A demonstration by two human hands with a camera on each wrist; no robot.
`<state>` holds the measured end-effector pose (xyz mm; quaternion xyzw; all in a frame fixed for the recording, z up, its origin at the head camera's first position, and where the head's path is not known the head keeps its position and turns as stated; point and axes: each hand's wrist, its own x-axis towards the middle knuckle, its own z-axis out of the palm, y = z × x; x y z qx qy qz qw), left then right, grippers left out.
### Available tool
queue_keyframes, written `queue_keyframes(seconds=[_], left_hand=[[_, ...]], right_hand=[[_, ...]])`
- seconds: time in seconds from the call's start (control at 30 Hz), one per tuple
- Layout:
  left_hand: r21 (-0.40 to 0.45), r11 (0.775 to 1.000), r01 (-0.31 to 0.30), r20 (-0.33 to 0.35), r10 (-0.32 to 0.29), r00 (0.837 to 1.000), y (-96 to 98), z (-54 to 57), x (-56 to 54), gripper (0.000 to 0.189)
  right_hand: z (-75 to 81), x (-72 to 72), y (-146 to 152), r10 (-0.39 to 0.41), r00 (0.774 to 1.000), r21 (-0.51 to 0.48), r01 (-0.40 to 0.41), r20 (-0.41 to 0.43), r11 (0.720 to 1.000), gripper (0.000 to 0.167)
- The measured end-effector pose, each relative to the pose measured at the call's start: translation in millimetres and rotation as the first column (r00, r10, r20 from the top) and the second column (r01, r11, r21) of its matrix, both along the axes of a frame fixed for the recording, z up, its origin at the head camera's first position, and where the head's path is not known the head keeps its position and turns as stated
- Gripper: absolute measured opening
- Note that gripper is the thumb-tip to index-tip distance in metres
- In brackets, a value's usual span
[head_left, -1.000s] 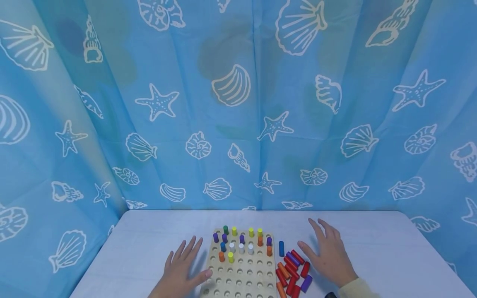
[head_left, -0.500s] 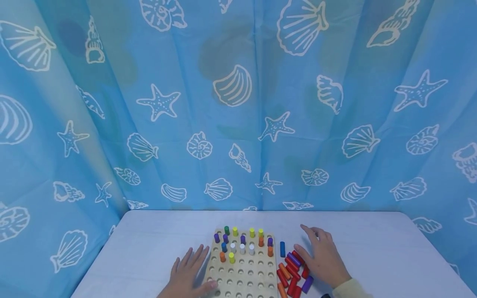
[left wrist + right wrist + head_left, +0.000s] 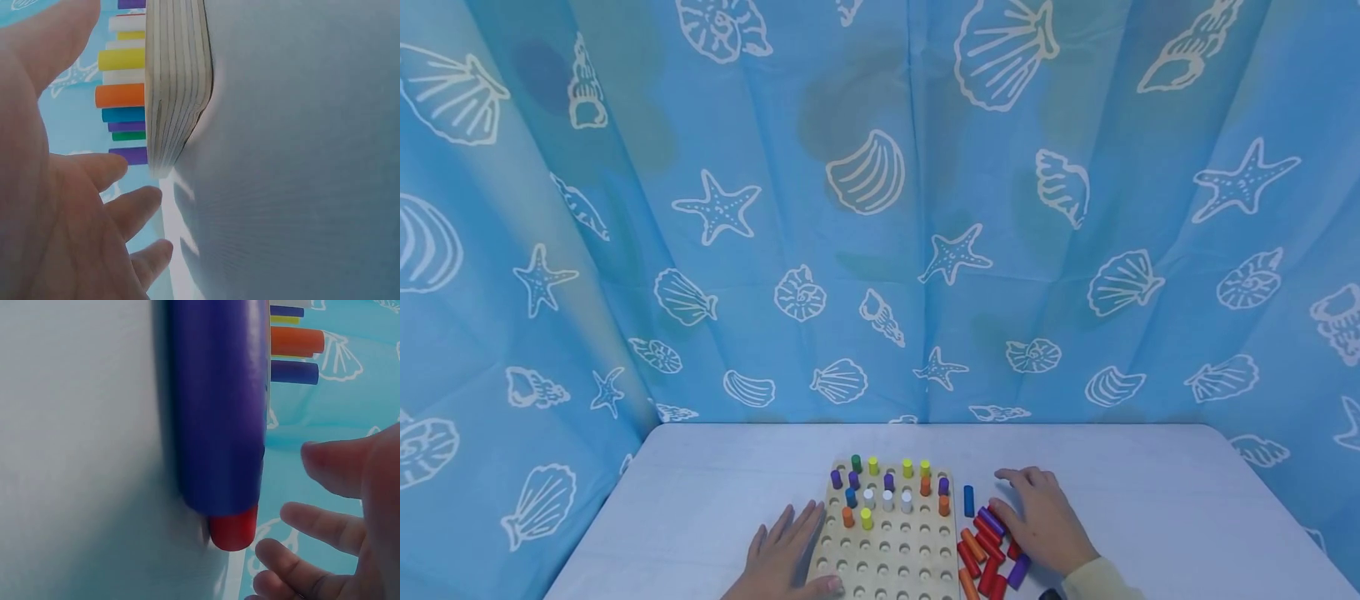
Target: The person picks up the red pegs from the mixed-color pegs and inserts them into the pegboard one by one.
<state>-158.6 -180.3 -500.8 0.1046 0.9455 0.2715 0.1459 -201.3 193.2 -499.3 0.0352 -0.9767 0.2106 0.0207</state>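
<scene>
A pale wooden pegboard [image 3: 917, 554] lies on the table with several coloured pegs [image 3: 886, 492] standing in its far rows. My left hand [image 3: 786, 550] lies flat on the table against the board's left edge [image 3: 178, 81], fingers straight, thumb at the near corner. A pile of loose red, orange and purple pegs [image 3: 987, 550] lies right of the board, and a single blue peg [image 3: 968, 500] lies just beyond it. My right hand [image 3: 1037, 518] rests over the pile's right side with loosely bent fingers [image 3: 319, 525], holding nothing. A purple peg [image 3: 219, 406] on a red one [image 3: 233, 530] fills the right wrist view.
The light grey table [image 3: 1150, 508] is enclosed at the back and both sides by a blue curtain [image 3: 880, 217] printed with shells and starfish. Bare tabletop stretches left of my left hand and right of my right hand.
My right hand has dropped and drawn left onto the loose pegs, its fingers bending from spread to relaxed. My left hand has slid slightly nearer along the board's left edge.
</scene>
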Motion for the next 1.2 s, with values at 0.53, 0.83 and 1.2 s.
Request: queue_keyframes(seconds=[0.53,0.83,1.2], left_hand=[[0.022,1.000,0.017,0.086,-0.019,0.996,1.6,4.7,3.4,0.103],[-0.071,0.997,0.032,0.089,-0.026,0.996,3.0,-2.9,-4.8,0.104],[-0.113,0.993,0.018,0.070,-0.010,0.997,4.0,-4.4,-5.7,0.106]], right_hand=[[0.0,-6.1,-2,0.012,0.993,0.009,-0.013,0.114,1.000,0.021],[-1.8,-7.9,-1,0.025,0.988,-0.007,-0.024,0.152,1.000,0.017],[2.1,-8.5,-2,0.070,0.982,-0.040,-0.064,0.175,0.997,0.013]])
